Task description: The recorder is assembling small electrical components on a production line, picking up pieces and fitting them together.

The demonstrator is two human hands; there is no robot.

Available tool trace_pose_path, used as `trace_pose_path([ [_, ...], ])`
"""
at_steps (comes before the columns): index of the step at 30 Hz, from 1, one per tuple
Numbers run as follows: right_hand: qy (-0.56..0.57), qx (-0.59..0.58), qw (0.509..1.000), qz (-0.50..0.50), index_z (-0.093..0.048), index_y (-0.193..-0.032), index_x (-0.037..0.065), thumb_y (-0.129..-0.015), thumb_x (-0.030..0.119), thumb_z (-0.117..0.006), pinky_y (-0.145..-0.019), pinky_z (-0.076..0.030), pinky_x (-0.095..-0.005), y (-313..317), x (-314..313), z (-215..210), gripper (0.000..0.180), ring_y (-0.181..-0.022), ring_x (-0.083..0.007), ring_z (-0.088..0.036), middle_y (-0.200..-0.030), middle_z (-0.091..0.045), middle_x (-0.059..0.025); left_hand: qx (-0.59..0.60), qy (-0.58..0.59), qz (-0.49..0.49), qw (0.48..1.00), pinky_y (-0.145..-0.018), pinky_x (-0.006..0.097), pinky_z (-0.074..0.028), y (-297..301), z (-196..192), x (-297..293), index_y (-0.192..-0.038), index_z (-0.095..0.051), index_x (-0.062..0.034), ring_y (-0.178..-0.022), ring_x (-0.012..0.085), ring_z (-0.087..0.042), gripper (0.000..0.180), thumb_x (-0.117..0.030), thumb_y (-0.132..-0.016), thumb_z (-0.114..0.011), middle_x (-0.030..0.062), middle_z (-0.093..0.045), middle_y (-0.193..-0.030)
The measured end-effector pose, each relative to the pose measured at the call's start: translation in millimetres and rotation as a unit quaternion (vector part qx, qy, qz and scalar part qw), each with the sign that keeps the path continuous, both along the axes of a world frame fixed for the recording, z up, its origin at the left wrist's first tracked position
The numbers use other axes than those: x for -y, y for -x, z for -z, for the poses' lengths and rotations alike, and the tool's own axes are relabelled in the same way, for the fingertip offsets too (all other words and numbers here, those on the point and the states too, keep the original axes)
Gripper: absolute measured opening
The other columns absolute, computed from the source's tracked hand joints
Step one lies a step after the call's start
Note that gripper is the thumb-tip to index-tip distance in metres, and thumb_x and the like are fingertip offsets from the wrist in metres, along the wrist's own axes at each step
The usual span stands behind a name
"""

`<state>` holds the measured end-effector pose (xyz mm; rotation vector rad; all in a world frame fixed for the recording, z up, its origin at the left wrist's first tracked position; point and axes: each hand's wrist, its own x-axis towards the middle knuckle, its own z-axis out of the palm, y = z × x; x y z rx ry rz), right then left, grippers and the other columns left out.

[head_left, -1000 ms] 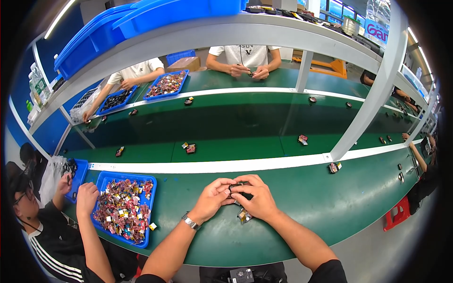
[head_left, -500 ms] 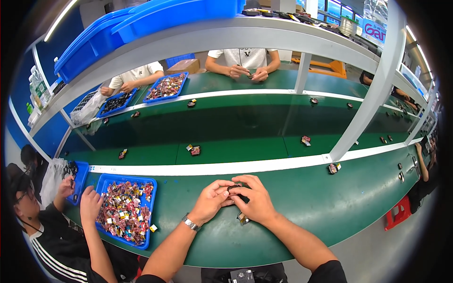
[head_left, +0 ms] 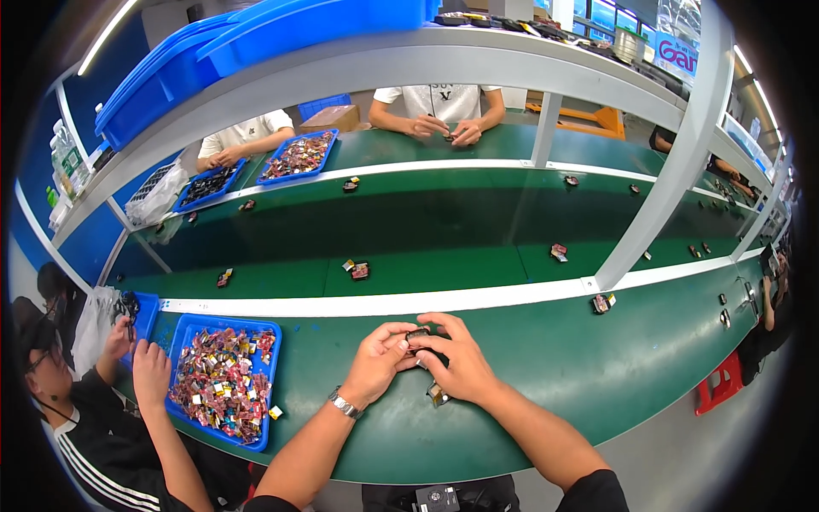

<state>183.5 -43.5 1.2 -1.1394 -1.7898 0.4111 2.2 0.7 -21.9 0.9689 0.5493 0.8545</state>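
At the far left, a co-worker in a black jacket with white stripes (head_left: 81, 444) is sitting beside me, one hand (head_left: 151, 373) resting at the edge of a blue tray (head_left: 266, 401) that is lying on the near strip of the green workbench (head_left: 597, 367) and is heaped with small red, silver and gold parts. Right of the tray, I am bringing my left hand (head_left: 377, 363), a metal watch (head_left: 345, 403) on its wrist, up against my right; its fingers are curling inward with the thumb and fingertips closing on a small dark component (head_left: 417, 336), which I am holding just above the bench at near centre, between both hands. My right hand (head_left: 459, 363) is likewise curling, its index finger arching over the component and its fingertips pinching it from the right, so the two hands are touching around it. Just below my right hand, a small brown-and-silver part (head_left: 436, 394) is lying on the bench. Farther away, past a white dividing strip (head_left: 384, 303), a loose pair of parts (head_left: 358, 270) is sitting on the middle lane. At the far side, two people in white shirts are working: one at the left behind another blue tray (head_left: 300, 155), one at centre with hands (head_left: 444, 128) together. At the right, a white post (head_left: 674, 162) is rising from the bench.
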Motion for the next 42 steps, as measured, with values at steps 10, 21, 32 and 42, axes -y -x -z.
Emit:
trace_pose_path([
  [10,-0.148,0.093,0.984,0.025,-0.071,-0.093,0.008,-0.069,-0.004,-0.073,-0.069,-0.054,-0.0331,-7,-8,-7,0.026,-0.085,-0.0231,-0.062,-0.093,-0.063,-0.0049,-0.043,0.030,-0.011,0.999,-0.089,0.030,-0.056,-2,-5,2,-0.129,-0.049,-0.0016,-0.107,0.0146,-0.063,0.028,-0.006,-0.102,-0.047,0.0089,-0.063,-0.119],
  [21,-0.130,0.174,0.973,0.078,-0.067,-0.096,0.004,-0.071,0.003,-0.071,-0.070,-0.055,-0.0334,4,1,-7,0.026,-0.088,-0.0229,-0.060,-0.095,-0.059,-0.0055,-0.040,0.019,-0.006,0.999,-0.095,0.037,-0.055,-7,-7,2,-0.127,-0.048,0.0003,-0.109,0.0201,-0.063,0.026,-0.003,-0.101,-0.046,0.0117,-0.062,-0.120],
  [32,-0.161,0.175,0.967,0.097,-0.067,-0.095,0.003,-0.070,0.002,-0.068,-0.067,-0.054,-0.0331,6,-2,2,0.025,-0.085,-0.0219,-0.061,-0.093,-0.060,-0.0062,-0.041,0.004,-0.008,0.999,-0.093,0.039,-0.056,-6,-5,3,-0.125,-0.049,-0.0005,-0.107,0.0200,-0.064,0.025,-0.007,-0.101,-0.048,0.0109,-0.063,-0.118],
  [42,-0.212,0.187,0.951,0.128,-0.066,-0.081,0.005,-0.072,0.004,-0.074,-0.065,-0.049,-0.0333,11,-4,-3,0.012,-0.079,-0.0225,-0.060,-0.088,-0.060,-0.0053,-0.041,0.006,-0.012,0.999,-0.091,0.038,-0.057,-7,-5,3,-0.123,-0.050,-0.0005,-0.105,0.0191,-0.064,0.023,-0.006,-0.101,-0.048,0.0105,-0.063,-0.117],
])
